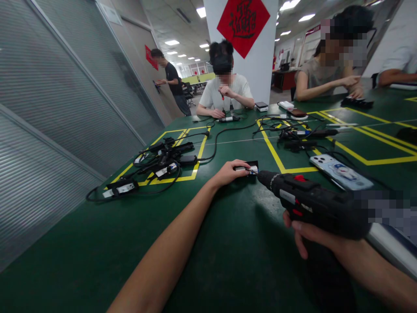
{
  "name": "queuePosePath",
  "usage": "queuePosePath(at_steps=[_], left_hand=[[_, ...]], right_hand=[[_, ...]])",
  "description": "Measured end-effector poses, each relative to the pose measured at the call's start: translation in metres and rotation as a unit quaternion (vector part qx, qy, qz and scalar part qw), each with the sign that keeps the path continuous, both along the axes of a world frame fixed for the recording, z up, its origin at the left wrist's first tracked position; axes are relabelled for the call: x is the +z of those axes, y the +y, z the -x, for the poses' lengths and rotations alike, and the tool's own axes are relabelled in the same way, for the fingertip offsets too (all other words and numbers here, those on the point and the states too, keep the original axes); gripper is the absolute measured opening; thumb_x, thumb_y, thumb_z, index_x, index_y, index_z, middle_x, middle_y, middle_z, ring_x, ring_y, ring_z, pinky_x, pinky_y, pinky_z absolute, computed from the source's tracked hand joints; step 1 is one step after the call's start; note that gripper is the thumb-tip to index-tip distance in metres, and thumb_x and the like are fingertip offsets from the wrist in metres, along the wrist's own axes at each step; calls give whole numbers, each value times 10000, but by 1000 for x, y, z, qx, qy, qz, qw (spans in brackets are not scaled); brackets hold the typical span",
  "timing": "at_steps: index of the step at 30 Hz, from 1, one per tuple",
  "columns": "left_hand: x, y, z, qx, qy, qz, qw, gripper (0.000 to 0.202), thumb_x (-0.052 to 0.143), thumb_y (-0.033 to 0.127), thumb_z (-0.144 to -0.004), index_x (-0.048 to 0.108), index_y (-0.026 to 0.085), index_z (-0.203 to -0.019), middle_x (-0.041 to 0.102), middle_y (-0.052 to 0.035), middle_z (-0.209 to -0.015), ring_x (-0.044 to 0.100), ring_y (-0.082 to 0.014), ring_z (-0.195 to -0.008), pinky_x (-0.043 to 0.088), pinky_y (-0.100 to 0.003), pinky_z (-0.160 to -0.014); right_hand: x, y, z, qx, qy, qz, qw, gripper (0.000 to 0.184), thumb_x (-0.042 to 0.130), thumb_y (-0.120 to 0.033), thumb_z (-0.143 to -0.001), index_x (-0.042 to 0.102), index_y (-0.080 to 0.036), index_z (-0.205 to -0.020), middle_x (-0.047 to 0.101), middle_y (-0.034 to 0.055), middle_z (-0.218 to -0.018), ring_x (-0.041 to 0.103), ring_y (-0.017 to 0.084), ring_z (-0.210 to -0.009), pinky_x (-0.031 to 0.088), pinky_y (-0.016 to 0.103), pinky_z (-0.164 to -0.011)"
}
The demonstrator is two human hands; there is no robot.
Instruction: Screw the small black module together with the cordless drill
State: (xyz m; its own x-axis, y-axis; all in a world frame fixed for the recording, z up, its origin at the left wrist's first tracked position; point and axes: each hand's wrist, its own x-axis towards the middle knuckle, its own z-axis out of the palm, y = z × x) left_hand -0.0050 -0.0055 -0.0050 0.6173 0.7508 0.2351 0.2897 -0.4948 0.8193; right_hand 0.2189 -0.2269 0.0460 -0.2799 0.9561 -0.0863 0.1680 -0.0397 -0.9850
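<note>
Pinning a small black adapter (248,168) at table centre, left hand (230,172) pressing fingers closed over it.
Right hand (301,237), near right, is gripping the cordless driver (312,202); adapter is looking light, rigid, prone to sliding, best held by its sides.

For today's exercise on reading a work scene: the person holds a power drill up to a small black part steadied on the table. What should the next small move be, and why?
Probably ease the drill straight forward. Its tip sits right at the end of the small black part, which the left hand pins to the green table, while the right hand grips the drill's handle.
</note>
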Motion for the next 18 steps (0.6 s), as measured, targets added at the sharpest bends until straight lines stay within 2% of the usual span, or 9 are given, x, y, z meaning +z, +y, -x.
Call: queuePosePath(at_steps=[2, 6, 10, 13, 18], left_hand=[[1, 0, 0, 0, 4, 0, 1000, 322, 671, 357, -744, 698, 184, -1014, 625, -71, -1164, 530, -200, -1151, 345, -337, -1056], [3, -3, 0, 3, 13, 1, 1000, 314, 665, 342, -750, 693, 188, -1022, 622, -68, -1173, 528, -195, -1154, 342, -340, -1062], [3, -3, 0, 4, 6, 5, 1000, 311, 671, 336, -746, 695, 180, -1013, 618, -74, -1168, 534, -192, -1139, 348, -337, -1054], [2, -2, 0, 3, -3, 5, 1000, 312, 678, 338, -740, 697, 175, -1005, 619, -77, -1161, 539, -190, -1130, 349, -336, -1051], [1, -1, 0, 1, -7, 3, 1000, 307, 685, 340, -732, 701, 182, -995, 616, -75, -1166, 543, -192, -1126, 341, -349, -1060]], right_hand=[[-3, 2, -1, -2, 4, 0, 1000, 128, 592, -348, -831, 606, -221, -820, 644, -50, -465, 662, 143, -416, 486, 227, -464], [-2, 2, -1, -8, 20, -15, 1000, 162, 628, -374, -802, 598, -223, -852, 738, 5, -750, 657, 121, -400, 496, 241, -465], [0, -1, 0, -28, 19, -13, 999, 168, 633, -394, -812, 605, -235, -859, 701, -19, -658, 671, 155, -431, 513, 271, -481], [-3, -2, -1, -34, 16, -3, 999, 180, 641, -403, -808, 597, -237, -862, 714, -17, -701, 662, 149, -423, 515, 285, -490], [-1, -2, -1, -22, -9, 6, 1000, 152, 585, -389, -862, 573, -238, -843, 656, -44, -495, 669, 184, -471, 523, 314, -523]])
